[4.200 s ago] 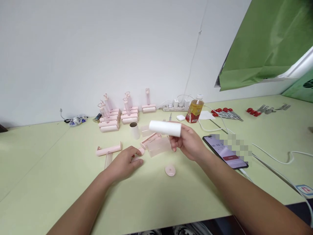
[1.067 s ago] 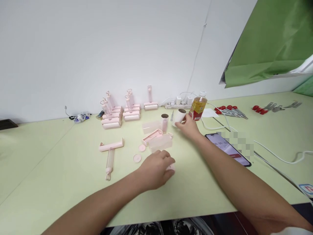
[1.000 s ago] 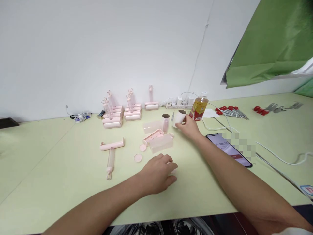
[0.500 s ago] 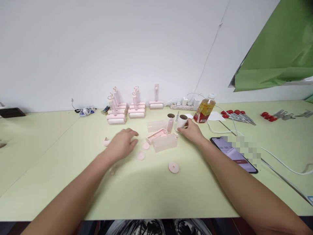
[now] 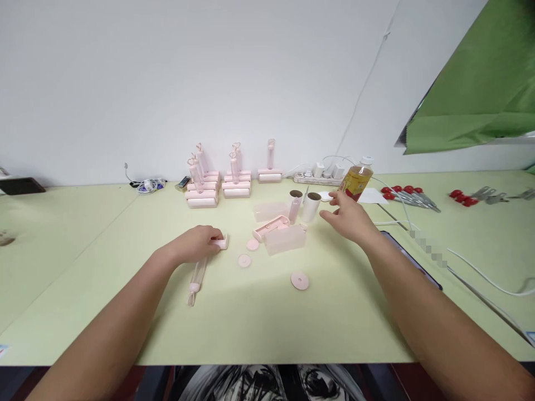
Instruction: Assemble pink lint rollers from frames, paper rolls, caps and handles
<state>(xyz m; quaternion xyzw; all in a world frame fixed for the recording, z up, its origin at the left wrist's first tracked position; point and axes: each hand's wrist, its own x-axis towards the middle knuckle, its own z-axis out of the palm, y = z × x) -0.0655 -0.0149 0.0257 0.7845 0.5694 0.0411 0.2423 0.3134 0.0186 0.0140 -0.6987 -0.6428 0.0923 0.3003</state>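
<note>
Two hands: left hand [image 5: 192, 245], right hand [image 5: 350, 220]. Two upright paper rolls [image 5: 311, 206]. Three loose pink discs [image 5: 300, 280]. One pink roller frame [image 5: 200, 266] lying flat. One bottle [image 5: 355, 181]. One power strip [image 5: 317, 178]. One phone [image 5: 412, 262], partly hidden. Stacked pink rollers [image 5: 202, 192] at the back: count unclear.

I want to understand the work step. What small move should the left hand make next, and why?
Probably close the left hand on the pink roller frame and lift it: its fingers already rest on the frame, while the right hand hangs open, apart from the white roll.
</note>
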